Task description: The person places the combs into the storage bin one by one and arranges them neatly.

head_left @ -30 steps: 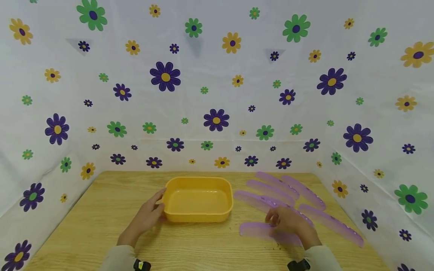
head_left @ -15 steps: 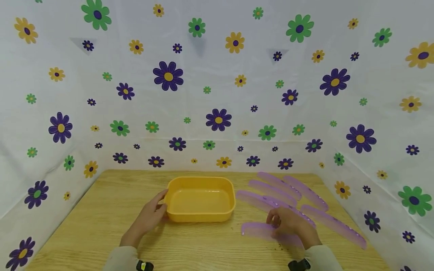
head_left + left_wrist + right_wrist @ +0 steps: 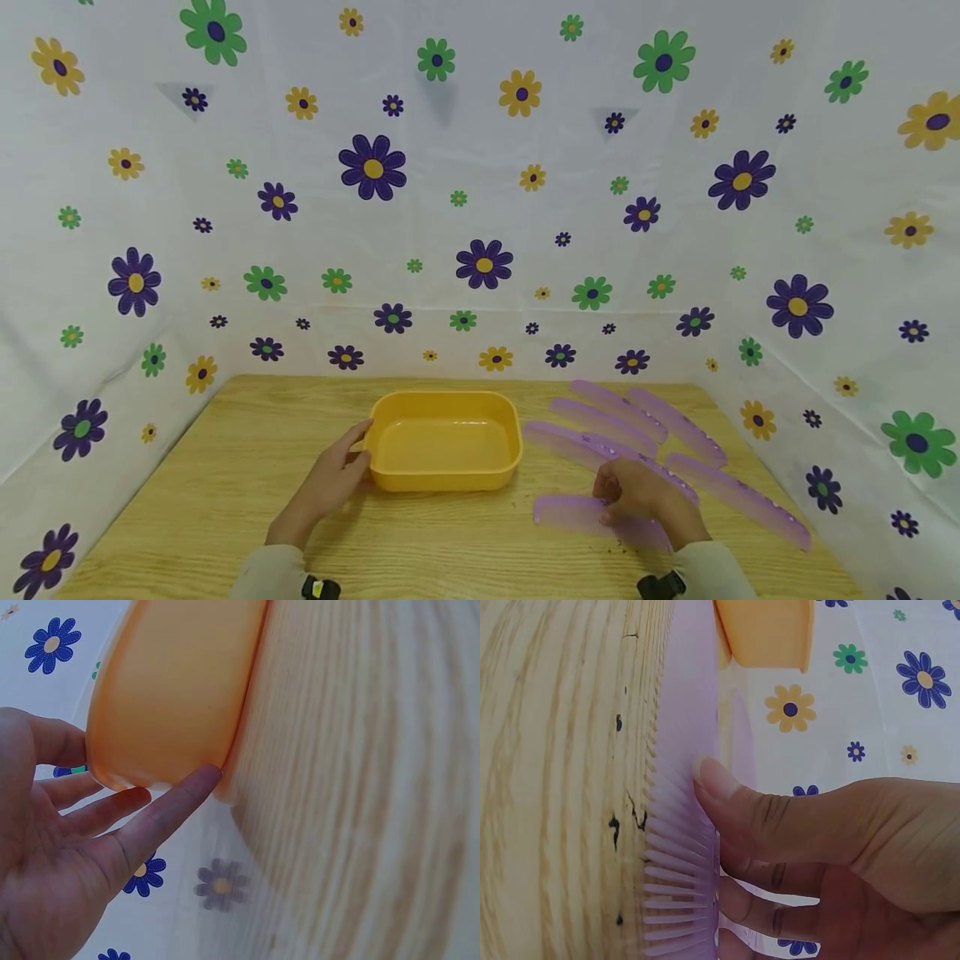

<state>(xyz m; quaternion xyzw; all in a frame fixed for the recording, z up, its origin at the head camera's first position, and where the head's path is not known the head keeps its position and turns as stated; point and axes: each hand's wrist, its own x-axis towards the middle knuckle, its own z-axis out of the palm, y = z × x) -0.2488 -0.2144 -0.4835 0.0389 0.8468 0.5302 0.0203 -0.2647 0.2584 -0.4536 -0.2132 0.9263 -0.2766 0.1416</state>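
My right hand (image 3: 637, 492) pinches the near comb (image 3: 566, 510), a long translucent lilac one, around the middle of its spine. In the right wrist view the thumb lies across the comb's face (image 3: 686, 697) and the other fingers are behind it, its teeth pointing down to the wood. My left hand (image 3: 330, 479) rests against the left end of a yellow rectangular tub (image 3: 442, 482). From the left wrist, the fingertips touch the tub's end wall (image 3: 165, 712) at the rim and near its base, the fingers mostly straight.
Several more lilac combs lie slanted at the right: one comb (image 3: 738, 492) near the right edge, another (image 3: 678, 425) farther back. The wooden table (image 3: 420, 550) is bordered by flower-printed white cloth (image 3: 480, 333) behind and at both sides. Dark specks mark the wood beside my right hand.
The thumb and fingers of my right hand have drawn together on the near comb, which has shifted very slightly. My left hand stays on the tub. The head view has swung a little left.
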